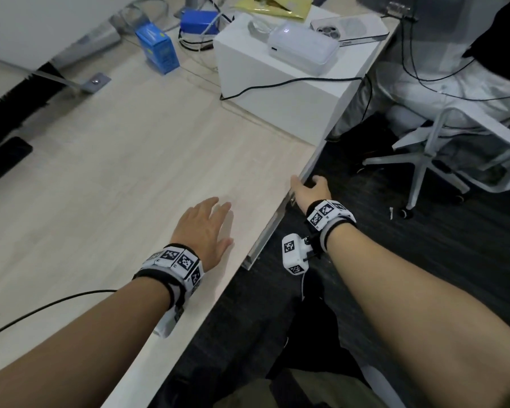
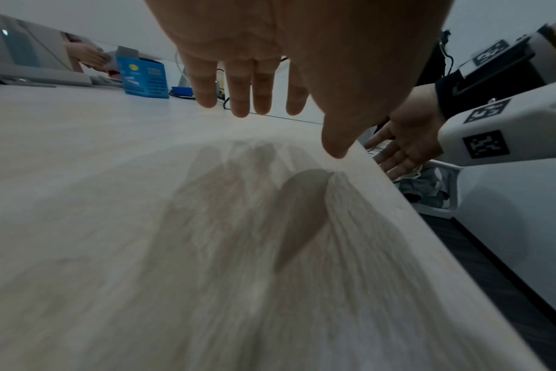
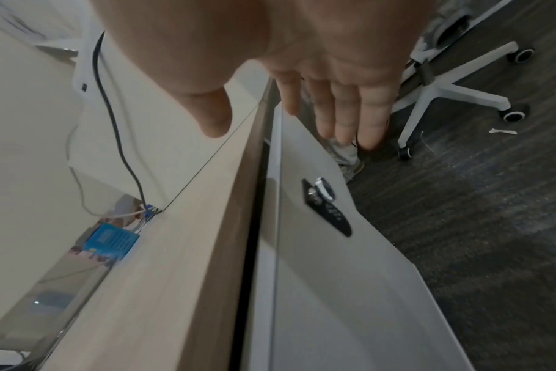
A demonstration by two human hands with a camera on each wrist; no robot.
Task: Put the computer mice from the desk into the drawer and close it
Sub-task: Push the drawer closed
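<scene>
Black wristbands (image 1: 162,285), white checker-marked blocks (image 1: 294,253)

1. Left hand (image 2: 270,50) hangs palm-down above the pale wood table (image 2: 111,226), fingers (image 2: 238,100) straight and spread, thumb tip near the table's edge at 3 o'clock.
2. Its shadow (image 2: 254,200) falls on the tabletop right beneath it.
3. Right hand (image 2: 407,140) sits just past that edge at 3 o'clock, palm showing, fingers extended.
4. A marker-tagged white wrist unit (image 2: 505,125) rides behind that hand.
5. Blue box (image 2: 145,76) stands at 10 o'clock, well apart from both hands.
</scene>
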